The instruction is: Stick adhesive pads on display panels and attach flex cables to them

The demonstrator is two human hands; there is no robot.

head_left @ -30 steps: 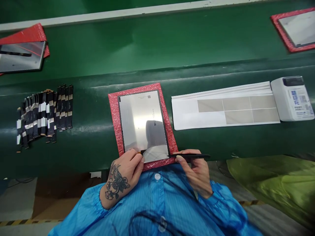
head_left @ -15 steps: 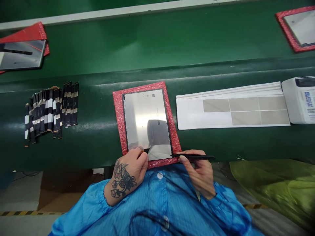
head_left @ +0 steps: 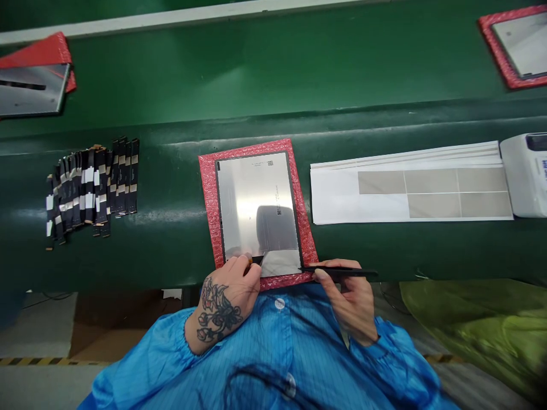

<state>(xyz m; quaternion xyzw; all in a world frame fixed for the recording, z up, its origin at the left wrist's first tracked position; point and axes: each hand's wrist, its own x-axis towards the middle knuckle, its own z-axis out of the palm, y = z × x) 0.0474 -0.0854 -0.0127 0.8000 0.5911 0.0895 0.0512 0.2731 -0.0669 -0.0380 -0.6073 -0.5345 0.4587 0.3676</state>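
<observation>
A silvery display panel (head_left: 243, 199) with a dark rim lies on a red bubble-wrap sheet (head_left: 209, 199) in front of me. My left hand (head_left: 233, 290) rests on the panel's lower left edge with its fingers curled closed. From those fingers a short piece of black flex cable (head_left: 257, 259) sticks out, mostly hidden by the hand. Black tweezers (head_left: 350, 271) are pinched in my right hand (head_left: 348, 296), their tips at the panel's lower right corner. Between the two hands, a clear film or pale reflection (head_left: 280, 263) covers the panel's bottom strip.
Several black flex cables (head_left: 89, 188) lie in a row at left. To the right are white sheets with grey rectangular labels (head_left: 431, 182) and a white box-shaped device (head_left: 525, 176). More panels on red wrap lie at far left (head_left: 36, 102) and far right (head_left: 523, 45).
The camera view has shifted slightly. Both hands, the tweezers and the panel keep nearly the same positions relative to each other.
</observation>
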